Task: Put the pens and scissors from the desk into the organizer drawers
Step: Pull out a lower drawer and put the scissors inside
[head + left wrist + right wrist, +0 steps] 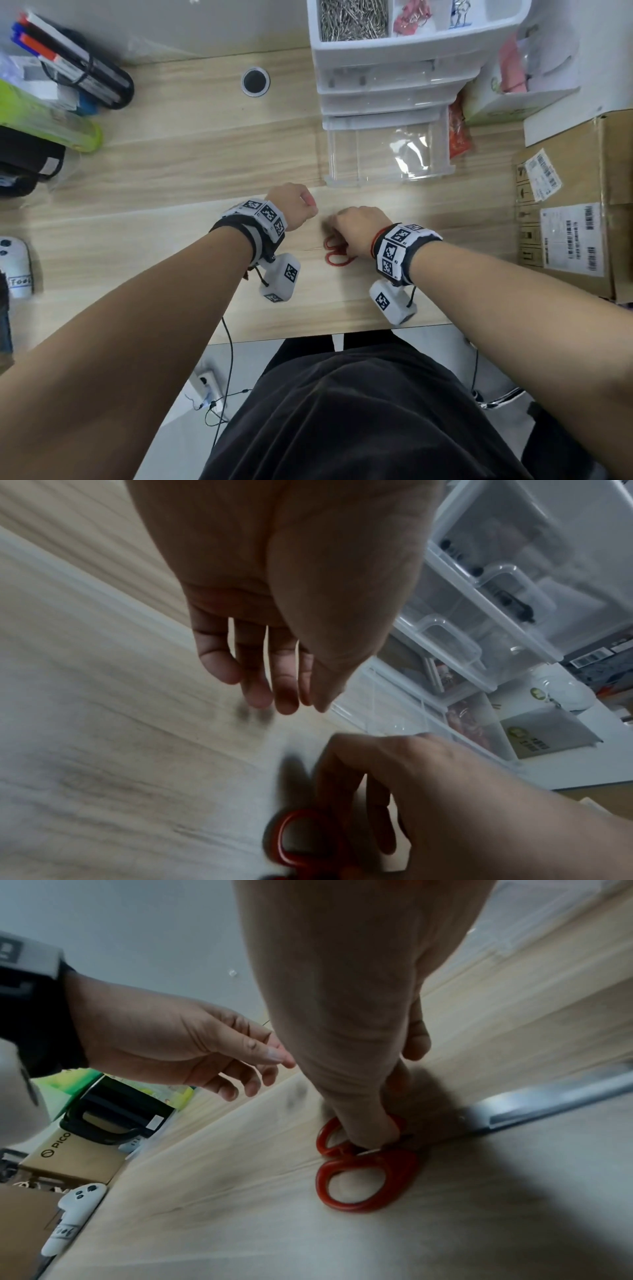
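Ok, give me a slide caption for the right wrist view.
Right hand grips red scissors lying on the desk, left hand hovering beside.

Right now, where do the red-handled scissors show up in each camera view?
Head: red-handled scissors at centre, mostly hidden under the right hand.
Left wrist: bottom centre, one red loop showing.
Right wrist: centre right, both loops flat on the desk.
Shared landmark: the right hand on the handles.

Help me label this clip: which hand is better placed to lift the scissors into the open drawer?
Right. The right hand already pinches the scissors at their red handles on the desk, while the left hand hovers beside them holding nothing. The open drawer lies just ahead.
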Available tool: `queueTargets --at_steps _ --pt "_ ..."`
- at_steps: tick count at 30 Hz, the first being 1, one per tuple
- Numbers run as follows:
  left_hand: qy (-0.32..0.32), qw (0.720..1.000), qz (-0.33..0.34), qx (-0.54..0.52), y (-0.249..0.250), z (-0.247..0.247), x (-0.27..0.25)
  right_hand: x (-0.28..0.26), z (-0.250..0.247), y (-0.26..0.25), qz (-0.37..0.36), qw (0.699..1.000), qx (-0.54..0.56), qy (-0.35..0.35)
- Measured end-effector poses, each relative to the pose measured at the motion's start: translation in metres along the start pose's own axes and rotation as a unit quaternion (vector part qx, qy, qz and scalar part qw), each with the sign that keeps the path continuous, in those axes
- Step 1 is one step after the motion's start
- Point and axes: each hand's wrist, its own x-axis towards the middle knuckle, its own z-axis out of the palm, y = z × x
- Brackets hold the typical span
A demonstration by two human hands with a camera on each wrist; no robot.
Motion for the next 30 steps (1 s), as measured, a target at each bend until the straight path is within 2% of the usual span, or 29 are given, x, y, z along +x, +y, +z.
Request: queueTargets --at_steps 5,8,14,16,19,21,26,30 --pt "0.011 0.999 0.002 -0.034 0.01 -0.007 0.002 0.001 0.0 0.006 0.018 1.0 0.017 -0.01" --pt "0.008 0.999 0.005 -0.046 0.012 -0.009 0.003 -0.001 0.001 0.013 0.017 0.999 0.025 0.014" --pt "-0.005 0.999 0.0 -0.051 0.009 -0.001 0.005 -0.005 0.004 0.021 -0.024 0.997 0.047 0.049" --pt "-0.015 0.999 -0.004 -0.051 0.007 0.002 0.005 -0.005 0.006 0.019 0.03 0.995 0.063 0.076" --pt "-0.022 0.999 -0.003 -0.047 0.006 0.005 0.005 -0.007 0.008 0.018 0.177 0.976 0.096 0.084" --pt "-0.018 0.999 0.003 -0.05 0.008 0.007 0.005 -0.009 0.012 0.019 0.208 0.971 0.098 0.062" --pt "-0.002 0.998 0.038 -0.052 0.01 0.014 0.005 -0.008 0.015 0.025 0.121 0.99 0.07 0.038" --pt "-0.042 0.998 0.057 0.002 0.011 0.026 0.008 -0.014 0.012 0.032 0.095 0.994 0.041 0.036"
